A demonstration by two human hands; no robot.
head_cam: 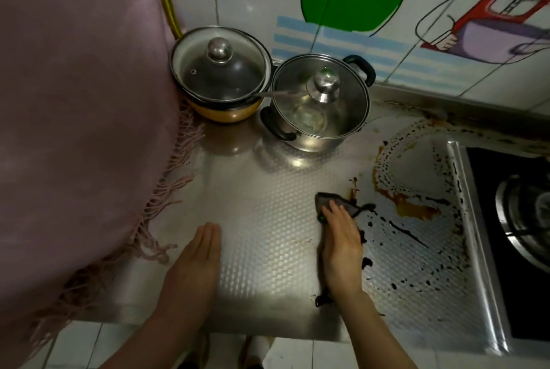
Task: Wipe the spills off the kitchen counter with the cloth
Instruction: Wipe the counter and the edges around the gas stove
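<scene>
The cloth (329, 199) lies flat on the steel tabletop (253, 205), at the left edge of the mess, pinned under the right hand (340, 246). That hand's fingers (334, 210) are straight and close together, pressing down rather than curling round it. Dark, ragged edges of the cloth poke out above the fingertips, to the right of the palm and below the wrist.

It looks like a thin, limp rag: light, soft, quick to bunch up and likely already wet, so it should slide easily on the smooth metal. A flat palm over its middle seems the best hold. To lift it, I would gather it from the centre so that the soiled edges fold inward.

Just right of the cloth is an orange-brown sauce pool (416, 209), with a dark streak (407, 233) below it and a wide ring of black droplets, too many to count.

The left hand (193, 261) rests on the clean part of the tabletop, well apart from the cloth, with its fingers straight and together, holding nothing.

The count is one cloth, two hands and two lidded pots: a yellow-bottomed pot (221, 74) and a steel pot (320, 104), touching at the back. One gas burner (523, 220) sits at the right, and one pink fringed fabric (74, 101) hangs at the left.
</scene>
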